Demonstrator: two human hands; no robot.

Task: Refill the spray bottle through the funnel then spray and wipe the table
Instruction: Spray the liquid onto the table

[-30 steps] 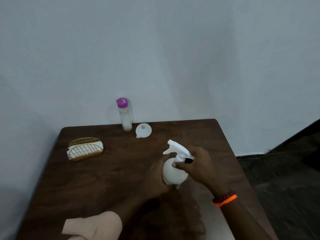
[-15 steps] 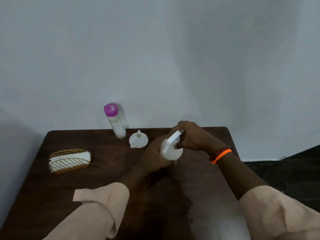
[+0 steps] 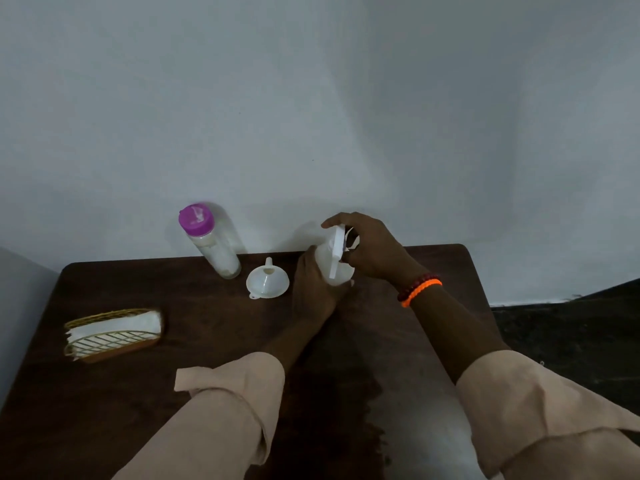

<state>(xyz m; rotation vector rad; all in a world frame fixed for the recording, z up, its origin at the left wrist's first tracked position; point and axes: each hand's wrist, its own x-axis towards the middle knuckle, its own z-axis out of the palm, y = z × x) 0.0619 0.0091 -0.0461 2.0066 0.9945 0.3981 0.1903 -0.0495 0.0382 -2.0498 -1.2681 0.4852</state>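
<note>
A white spray bottle (image 3: 329, 265) stands near the far edge of the dark wooden table (image 3: 214, 327). My left hand (image 3: 311, 289) is wrapped around its round body. My right hand (image 3: 370, 251) grips the white trigger head on top, which is turned sideways. Just left of the bottle, a white funnel (image 3: 267, 283) lies on the table with its spout pointing up. A clear bottle with a purple cap (image 3: 207, 240) stands further left against the wall, holding a whitish liquid.
A gold wire holder with white napkins (image 3: 112, 332) sits at the table's left side. A white wall runs right behind the table. The table's right edge drops to a dark floor (image 3: 571, 334). A pale glare patch lies on the near table surface.
The spray bottle and both hands have moved away from me toward the far edge, beside the funnel. My right hand has turned the trigger head sideways.
</note>
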